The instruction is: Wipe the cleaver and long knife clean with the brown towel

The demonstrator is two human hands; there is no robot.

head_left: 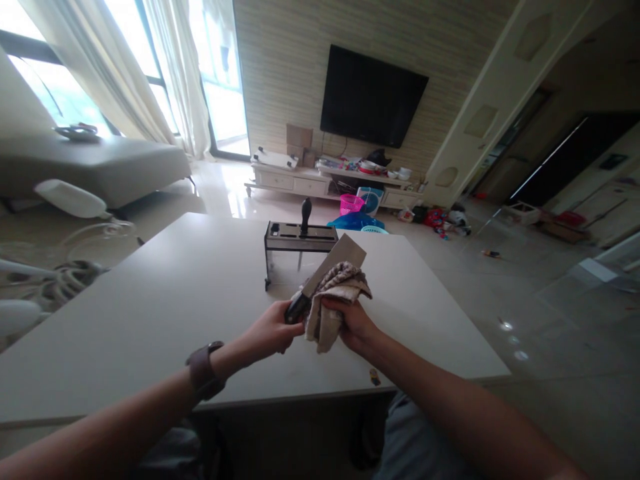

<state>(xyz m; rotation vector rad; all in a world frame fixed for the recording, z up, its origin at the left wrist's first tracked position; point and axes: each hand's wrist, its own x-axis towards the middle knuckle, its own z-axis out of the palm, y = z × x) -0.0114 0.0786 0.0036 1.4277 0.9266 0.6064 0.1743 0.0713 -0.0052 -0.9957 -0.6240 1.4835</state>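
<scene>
My left hand (277,328) is closed round the black handle of a cleaver (340,259), whose broad blade points up and to the right. A bunched brown and beige cloth (327,313) lies against the blade and covers part of it. My right hand (354,321) grips this cloth from the right, its fingers partly hidden in the folds. Just beyond both hands, a black-framed knife holder (280,238) with clear sides stands on the white table (200,293). Another black handle (306,212) sticks up from its top.
A small yellow and dark item (375,377) lies near the table's front edge, beside my right forearm. Past the table's far edge are a pink basket (351,204) and a blue tub (353,221). White chairs (75,200) stand at the left.
</scene>
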